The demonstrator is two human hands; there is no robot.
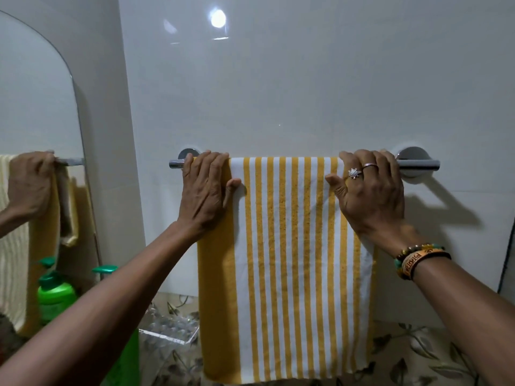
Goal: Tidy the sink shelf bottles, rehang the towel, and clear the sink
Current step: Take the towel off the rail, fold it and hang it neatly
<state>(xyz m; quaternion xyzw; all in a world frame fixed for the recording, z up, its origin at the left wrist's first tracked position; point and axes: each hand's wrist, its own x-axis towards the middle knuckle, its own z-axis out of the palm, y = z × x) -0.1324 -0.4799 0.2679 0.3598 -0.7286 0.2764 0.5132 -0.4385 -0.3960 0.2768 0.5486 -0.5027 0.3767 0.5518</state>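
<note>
A yellow-and-white striped towel (287, 260) hangs over a chrome towel bar (418, 164) on the white tiled wall. My left hand (206, 193) lies on the towel's upper left corner, fingers curled over the bar. My right hand (370, 190), with two rings, lies on the upper right corner, fingers also over the bar. Both hands press the towel flat against the bar. A green pump bottle (122, 355) stands at the lower left, mostly hidden by my left forearm.
A mirror (36, 107) at the left reflects my hand, the towel and a green bottle. A clear plastic tray (170, 330) sits below the towel's left side. Leaf-patterned tiles (418, 355) run along the bottom.
</note>
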